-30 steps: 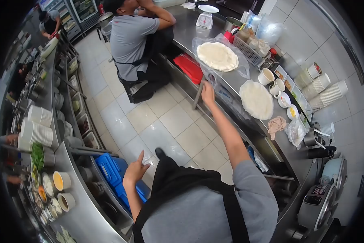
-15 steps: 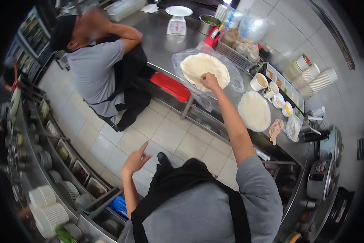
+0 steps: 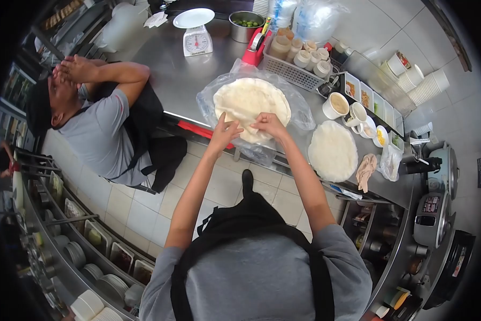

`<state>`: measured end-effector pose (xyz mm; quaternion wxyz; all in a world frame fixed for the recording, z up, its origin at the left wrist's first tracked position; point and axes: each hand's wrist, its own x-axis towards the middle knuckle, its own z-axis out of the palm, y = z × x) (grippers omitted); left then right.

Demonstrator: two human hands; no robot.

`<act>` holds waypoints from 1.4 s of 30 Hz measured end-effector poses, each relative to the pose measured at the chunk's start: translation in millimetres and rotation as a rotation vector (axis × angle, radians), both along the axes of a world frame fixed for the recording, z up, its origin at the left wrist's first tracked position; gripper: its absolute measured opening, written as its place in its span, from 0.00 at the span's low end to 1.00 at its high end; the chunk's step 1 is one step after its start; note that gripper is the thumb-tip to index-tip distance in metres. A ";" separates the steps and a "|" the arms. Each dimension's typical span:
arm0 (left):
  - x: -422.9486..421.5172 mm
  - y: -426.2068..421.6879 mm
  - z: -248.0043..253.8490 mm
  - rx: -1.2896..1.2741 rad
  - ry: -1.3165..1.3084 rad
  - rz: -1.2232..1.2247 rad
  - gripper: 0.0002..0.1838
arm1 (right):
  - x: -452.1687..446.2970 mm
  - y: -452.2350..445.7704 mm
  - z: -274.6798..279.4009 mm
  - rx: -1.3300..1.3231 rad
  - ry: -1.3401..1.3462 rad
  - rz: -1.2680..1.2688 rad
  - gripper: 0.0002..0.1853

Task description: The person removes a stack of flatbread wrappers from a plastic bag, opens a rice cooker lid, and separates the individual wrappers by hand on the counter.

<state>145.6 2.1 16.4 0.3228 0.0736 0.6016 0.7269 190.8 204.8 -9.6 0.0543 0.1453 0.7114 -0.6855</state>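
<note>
A round, pale flat dough sheet [image 3: 256, 99] lies on a clear plastic sheet [image 3: 302, 115] at the counter's front edge, with a fold or layer edge across its near part. My left hand [image 3: 225, 136] is at the dough's near left side, fingers apart and touching it. Just to the right, my right hand [image 3: 271, 127] has its thumb and fingers pinched together on the near part of the dough. A second round dough sheet [image 3: 333, 151] lies flat on the counter to the right of my right forearm.
A co-worker [image 3: 98, 123] sits at the left by the counter. Behind the dough stand a scale [image 3: 197, 40], a metal pot [image 3: 245, 27] and a basket [image 3: 296, 73] of bottles. Cups [image 3: 337, 105], a topping tray [image 3: 376, 99] and a crumpled cloth [image 3: 366, 172] are at the right.
My left hand has come up from over the floor to the dough. My right hand stays at the dough's near part. The view has shifted closer to the counter.
</note>
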 end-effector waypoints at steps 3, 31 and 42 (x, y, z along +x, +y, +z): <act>-7.9 10.6 -0.1 -0.058 0.017 -0.025 0.41 | -2.0 9.7 -6.1 -0.119 0.059 0.103 0.07; -25.5 0.1 -10.5 -0.108 0.011 -0.257 0.38 | 4.3 6.9 20.7 0.369 0.286 0.406 0.09; -24.1 1.5 -11.8 -0.079 0.004 -0.188 0.38 | -0.5 15.0 2.7 -0.203 0.079 0.178 0.05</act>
